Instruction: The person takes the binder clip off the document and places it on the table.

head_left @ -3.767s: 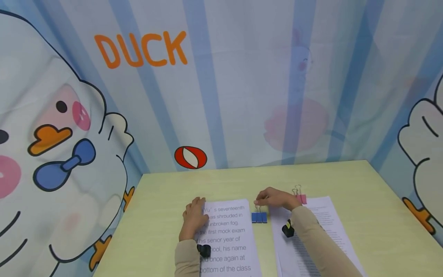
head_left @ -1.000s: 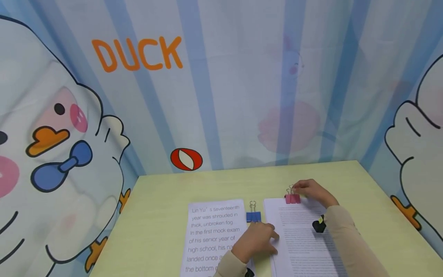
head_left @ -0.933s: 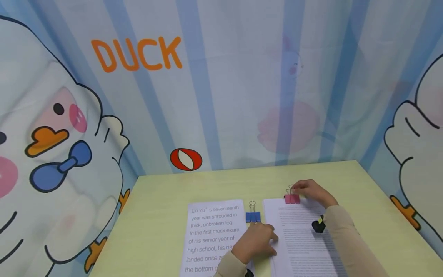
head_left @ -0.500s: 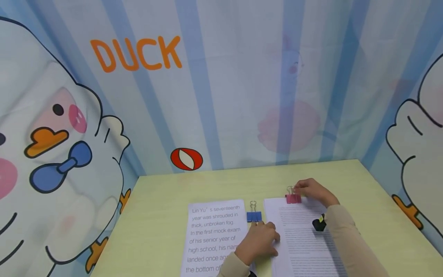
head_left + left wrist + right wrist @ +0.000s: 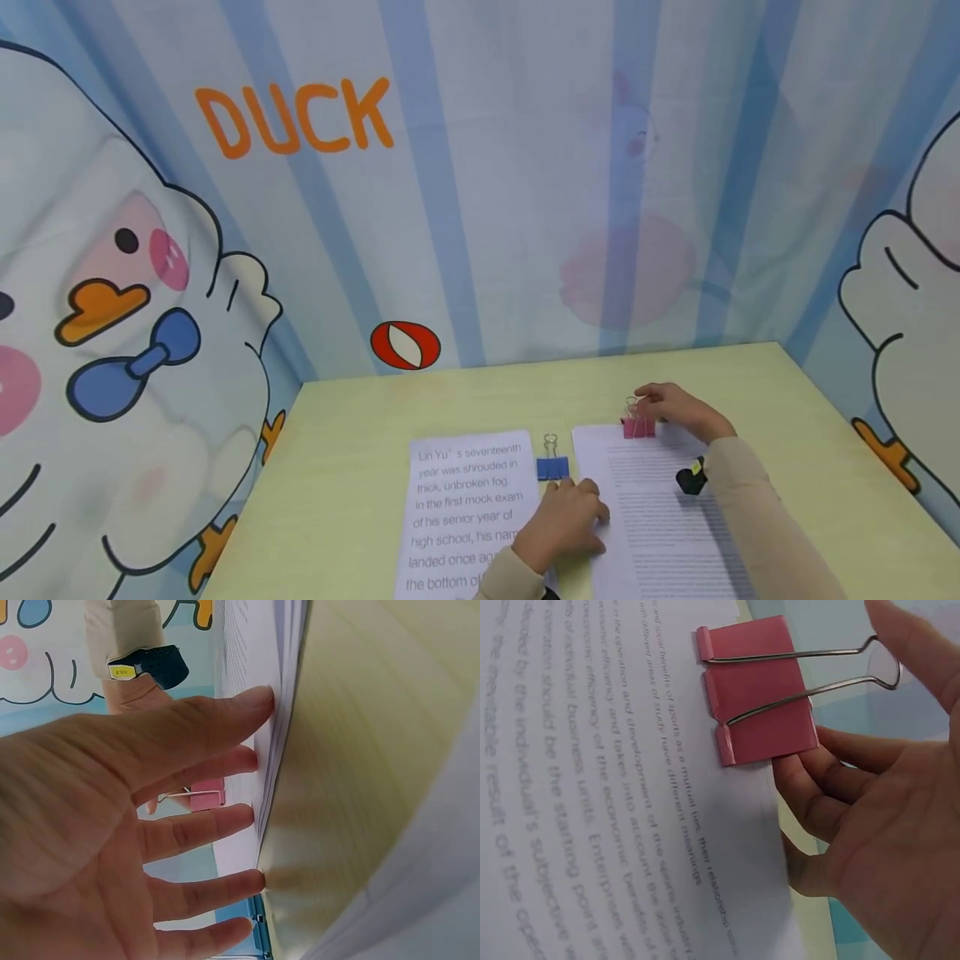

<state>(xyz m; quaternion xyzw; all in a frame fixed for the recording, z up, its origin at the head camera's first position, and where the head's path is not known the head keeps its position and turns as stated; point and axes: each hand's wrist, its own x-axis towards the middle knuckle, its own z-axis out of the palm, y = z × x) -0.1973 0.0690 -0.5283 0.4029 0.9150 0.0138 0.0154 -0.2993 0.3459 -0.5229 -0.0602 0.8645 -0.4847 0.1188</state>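
A pink binder clip sits on the top edge of the right paper stack, its wire handles standing up. My right hand is at this clip. In the right wrist view the thumb meets the handle loop while the other fingers curl behind the pink body. My left hand lies between the two stacks, fingers spread. Its fingertips rest along the left side of the right stack in the left wrist view. A blue binder clip lies just beyond the left hand.
Another stack of large-print sheets lies on the left, partly under the left forearm. Both stacks lie on a pale yellow table. A curtain printed with ducks surrounds the table's back and sides.
Since the oldest frame, my left hand has left the left stack for the right stack's side. My right hand has gone from the blue clip to the pink one. Over the last second both barely moved.
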